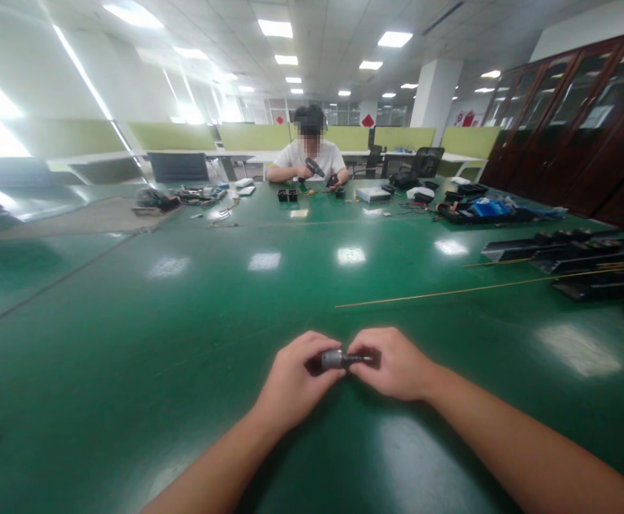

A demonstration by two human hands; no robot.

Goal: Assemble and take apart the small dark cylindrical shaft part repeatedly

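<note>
Between my two hands is a small grey metal cylinder (332, 358) with a thin dark shaft (355, 358) pointing right, perhaps ridged; its exact kind is unclear. The fingers and thumb of my left hand (300, 375) are closed around the cylinder, hiding its left end. My right hand (395, 363) pinches the shaft between thumb and fingers, so part of the shaft's far end is covered. The part lies roughly level, low over the green tabletop (210, 321).
Across the table a person (312, 153) in a white shirt holds a power drill (315, 168). A long thin rod (440, 293) lies ahead to the right, near black metal rails (574, 250). Tools and a blue item (488, 207) clutter the far right; wires and parts (199, 193) sit far left.
</note>
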